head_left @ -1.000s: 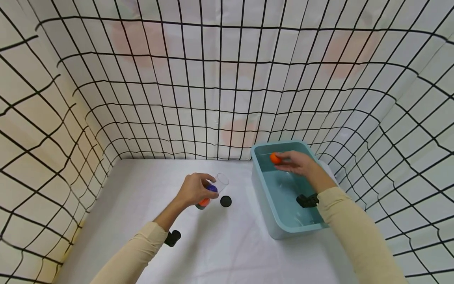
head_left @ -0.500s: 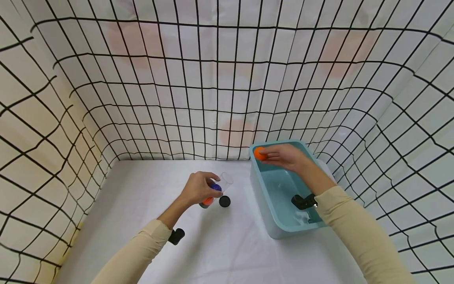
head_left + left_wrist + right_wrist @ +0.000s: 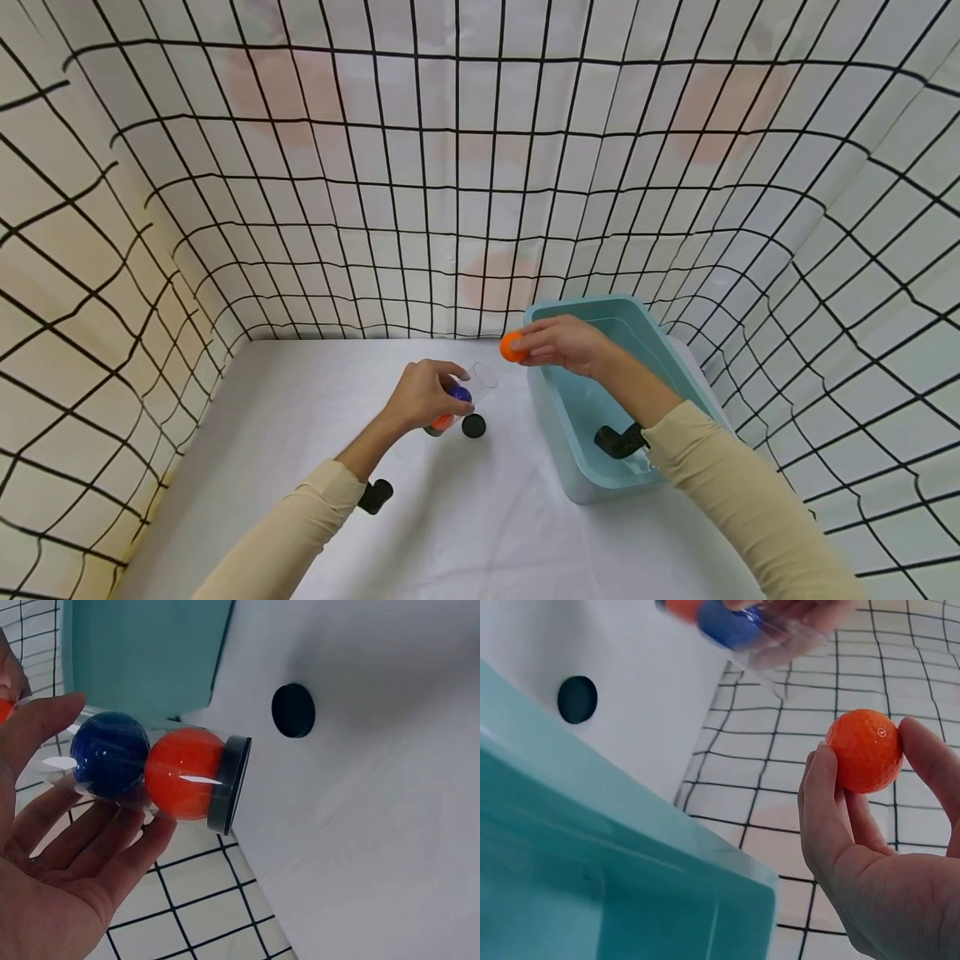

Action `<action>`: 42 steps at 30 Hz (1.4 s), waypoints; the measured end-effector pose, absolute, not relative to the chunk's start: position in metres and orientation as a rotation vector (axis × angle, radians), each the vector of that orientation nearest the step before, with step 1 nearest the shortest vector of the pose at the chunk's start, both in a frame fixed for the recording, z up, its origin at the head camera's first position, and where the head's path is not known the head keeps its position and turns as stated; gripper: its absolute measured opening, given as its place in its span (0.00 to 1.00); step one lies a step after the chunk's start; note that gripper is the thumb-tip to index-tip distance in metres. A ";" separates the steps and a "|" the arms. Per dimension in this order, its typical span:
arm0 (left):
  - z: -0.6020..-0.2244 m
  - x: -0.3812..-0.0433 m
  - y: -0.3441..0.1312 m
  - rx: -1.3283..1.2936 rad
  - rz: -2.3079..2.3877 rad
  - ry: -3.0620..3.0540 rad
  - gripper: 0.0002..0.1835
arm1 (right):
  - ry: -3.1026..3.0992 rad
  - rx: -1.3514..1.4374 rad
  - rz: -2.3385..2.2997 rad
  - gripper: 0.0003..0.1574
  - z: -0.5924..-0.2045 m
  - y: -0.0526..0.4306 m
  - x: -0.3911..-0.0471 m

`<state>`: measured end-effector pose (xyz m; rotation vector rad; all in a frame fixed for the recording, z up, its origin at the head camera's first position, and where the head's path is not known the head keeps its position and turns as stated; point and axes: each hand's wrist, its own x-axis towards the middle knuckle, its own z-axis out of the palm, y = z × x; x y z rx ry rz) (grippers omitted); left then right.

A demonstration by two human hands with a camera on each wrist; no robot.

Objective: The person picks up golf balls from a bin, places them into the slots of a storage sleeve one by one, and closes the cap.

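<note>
My left hand point(image 3: 425, 395) grips a clear plastic tube point(image 3: 483, 377), tilted with its open end toward the upper right. Inside the tube sit a dark blue ball point(image 3: 111, 755) and an orange ball point(image 3: 185, 774); the orange one lies against the black cap point(image 3: 232, 785) on the closed end. Between thumb and fingertips, my right hand point(image 3: 566, 343) pinches an orange dimpled golf ball point(image 3: 865, 751). That hand is over the left rim of the bin, with the golf ball just right of the tube's mouth and apart from it.
A light blue plastic bin point(image 3: 551, 417) stands on the white cloth-covered table point(image 3: 300, 392) at the right. A loose black cap point(image 3: 474, 426) lies on the table below the tube. Black netting point(image 3: 465, 192) encloses the back and both sides.
My right hand has carried the golf ball left, from inside the bin out past its rim toward the tube. My left hand with the tube has shifted slightly right.
</note>
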<state>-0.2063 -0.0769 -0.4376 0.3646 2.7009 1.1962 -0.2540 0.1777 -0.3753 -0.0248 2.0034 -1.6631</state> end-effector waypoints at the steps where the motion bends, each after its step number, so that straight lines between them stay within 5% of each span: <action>1: -0.437 -0.206 -0.077 0.367 1.195 2.698 0.22 | 2.001 -0.019 -1.655 0.29 -0.377 0.176 -0.254; 42: -0.434 -0.205 -0.077 0.424 1.094 2.747 0.23 | 2.057 -0.051 -1.526 0.22 -0.402 0.142 -0.236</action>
